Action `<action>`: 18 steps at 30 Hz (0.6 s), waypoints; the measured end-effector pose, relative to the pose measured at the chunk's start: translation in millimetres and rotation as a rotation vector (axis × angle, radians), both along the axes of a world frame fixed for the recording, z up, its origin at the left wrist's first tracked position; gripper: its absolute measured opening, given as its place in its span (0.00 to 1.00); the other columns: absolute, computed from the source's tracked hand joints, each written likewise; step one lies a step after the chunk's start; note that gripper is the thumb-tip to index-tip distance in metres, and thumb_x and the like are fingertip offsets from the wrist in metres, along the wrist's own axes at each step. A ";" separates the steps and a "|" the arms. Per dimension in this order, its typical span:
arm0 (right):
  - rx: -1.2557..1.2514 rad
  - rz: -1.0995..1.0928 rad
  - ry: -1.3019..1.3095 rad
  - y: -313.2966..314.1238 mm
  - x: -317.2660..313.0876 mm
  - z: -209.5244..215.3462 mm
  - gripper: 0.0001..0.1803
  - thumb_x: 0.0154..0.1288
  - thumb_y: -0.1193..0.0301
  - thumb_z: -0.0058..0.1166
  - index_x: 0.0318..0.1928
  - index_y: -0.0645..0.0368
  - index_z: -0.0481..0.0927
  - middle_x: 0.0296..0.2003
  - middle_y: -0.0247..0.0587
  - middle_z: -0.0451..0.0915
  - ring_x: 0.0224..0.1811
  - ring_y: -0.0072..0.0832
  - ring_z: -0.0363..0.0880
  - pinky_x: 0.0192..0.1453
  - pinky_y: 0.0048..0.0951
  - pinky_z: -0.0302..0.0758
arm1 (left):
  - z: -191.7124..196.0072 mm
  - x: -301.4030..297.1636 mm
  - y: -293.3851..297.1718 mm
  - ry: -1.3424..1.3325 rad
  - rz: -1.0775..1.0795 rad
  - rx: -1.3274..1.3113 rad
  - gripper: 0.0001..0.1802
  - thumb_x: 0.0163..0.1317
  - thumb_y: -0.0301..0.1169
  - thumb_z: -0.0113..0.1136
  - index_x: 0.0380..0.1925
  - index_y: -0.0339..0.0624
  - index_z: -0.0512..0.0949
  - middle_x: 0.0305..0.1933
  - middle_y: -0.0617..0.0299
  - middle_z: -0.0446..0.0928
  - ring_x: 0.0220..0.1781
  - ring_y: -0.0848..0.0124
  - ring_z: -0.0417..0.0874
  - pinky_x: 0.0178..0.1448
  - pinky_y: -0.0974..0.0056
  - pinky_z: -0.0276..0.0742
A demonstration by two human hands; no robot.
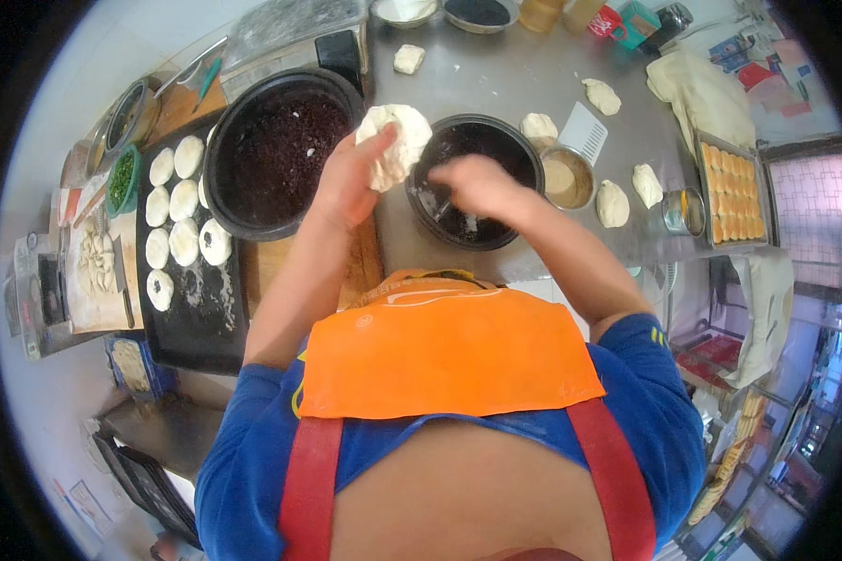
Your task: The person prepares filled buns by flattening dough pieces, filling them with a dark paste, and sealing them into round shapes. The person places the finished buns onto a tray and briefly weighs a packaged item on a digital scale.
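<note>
A flattened round of white dough (404, 150) rests in my left hand (346, 178), the thumb pressed onto its face. My right hand (480, 187) reaches over a black bowl (529, 161) with some dark filling inside. Its fingers are curled together around something, perhaps a thin tool, too hidden to name. Left of the dough stands a larger black bowl (217, 192) holding dark reddish-brown filling (281, 154). Right of the smaller bowl lie several dough pieces (613, 204) and a round container of tan paste (564, 178).
On the far left, a black baking tray (182, 327) carries several pale filled rounds (185, 241). A white slotted scraper (583, 131) lies past the paste container. Toward the right edge are a glass jar (684, 213) and a tray of golden baked pieces (732, 192).
</note>
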State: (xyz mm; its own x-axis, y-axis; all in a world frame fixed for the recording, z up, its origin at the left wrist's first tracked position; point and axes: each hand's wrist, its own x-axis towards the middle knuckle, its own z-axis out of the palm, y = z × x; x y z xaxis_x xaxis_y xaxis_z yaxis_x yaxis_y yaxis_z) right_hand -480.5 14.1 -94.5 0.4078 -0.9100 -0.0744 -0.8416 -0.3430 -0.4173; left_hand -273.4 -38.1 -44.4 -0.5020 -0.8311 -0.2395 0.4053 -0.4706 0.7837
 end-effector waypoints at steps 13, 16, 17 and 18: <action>-0.215 -0.186 -0.079 15.9 -43.3 -0.9 0.06 0.51 0.72 0.53 0.28 0.61 0.77 0.23 0.53 0.78 0.29 0.51 0.79 0.36 0.48 0.75 | -50.6 -19.7 0.0 -0.131 0.067 0.113 0.20 0.66 0.34 0.60 0.52 0.31 0.74 0.47 0.56 0.82 0.46 0.68 0.84 0.52 0.65 0.78; -0.112 -0.325 -0.052 23.3 -41.6 -14.9 0.06 0.50 0.72 0.53 0.26 0.63 0.78 0.24 0.56 0.79 0.30 0.54 0.78 0.37 0.48 0.76 | -56.3 -29.9 0.0 -0.148 0.151 0.259 0.21 0.62 0.35 0.65 0.49 0.29 0.77 0.46 0.56 0.82 0.42 0.70 0.84 0.47 0.66 0.78; -0.094 -0.355 -0.052 24.3 -40.3 -18.1 0.06 0.50 0.73 0.53 0.26 0.63 0.78 0.25 0.56 0.79 0.30 0.55 0.78 0.37 0.48 0.76 | -58.6 -29.0 0.6 -0.148 0.128 0.213 0.21 0.61 0.34 0.65 0.49 0.30 0.77 0.45 0.55 0.82 0.42 0.70 0.84 0.47 0.66 0.78; -0.104 -0.317 -0.041 23.6 -40.3 -20.4 0.06 0.50 0.73 0.53 0.26 0.64 0.79 0.24 0.55 0.80 0.29 0.53 0.79 0.36 0.47 0.77 | -62.6 -27.9 1.5 -0.147 0.105 0.167 0.20 0.61 0.34 0.66 0.48 0.30 0.77 0.44 0.55 0.82 0.41 0.70 0.84 0.47 0.66 0.78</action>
State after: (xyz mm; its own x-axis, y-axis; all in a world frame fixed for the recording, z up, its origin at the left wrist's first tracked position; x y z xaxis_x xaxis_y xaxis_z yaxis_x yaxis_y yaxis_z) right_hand -520.8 37.7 -114.9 0.1037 -0.9939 0.0364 -0.8963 -0.1093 -0.4298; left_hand -301.4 -36.5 -107.0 -0.3642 -0.8197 -0.4420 0.3459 -0.5597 0.7531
